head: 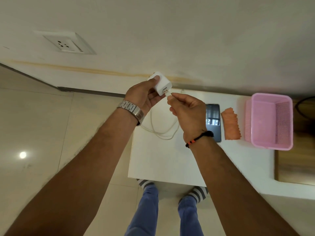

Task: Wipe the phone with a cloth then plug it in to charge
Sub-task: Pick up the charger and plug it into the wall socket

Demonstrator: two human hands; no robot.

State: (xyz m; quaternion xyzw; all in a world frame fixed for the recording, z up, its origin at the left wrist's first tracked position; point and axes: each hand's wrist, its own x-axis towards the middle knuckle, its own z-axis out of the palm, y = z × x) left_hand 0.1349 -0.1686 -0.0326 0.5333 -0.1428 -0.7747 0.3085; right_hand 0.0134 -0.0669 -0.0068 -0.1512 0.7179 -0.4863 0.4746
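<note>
My left hand (142,95) grips a white charger adapter (161,83) above the back edge of the white table (170,160). My right hand (185,108) pinches the white cable's USB plug (168,94), whose tip sits at the adapter's port. The rest of the white cable (158,128) loops on the table beneath my hands. The phone (214,123) lies flat, screen up, partly hidden behind my right wrist. An orange cloth (231,124) lies folded just to the right of the phone.
A pink plastic basket (271,123) stands at the table's right end. A white wall socket (65,44) is on the wall at upper left. Tiled floor (42,125) lies to the left, and a wooden surface (296,160) to the right.
</note>
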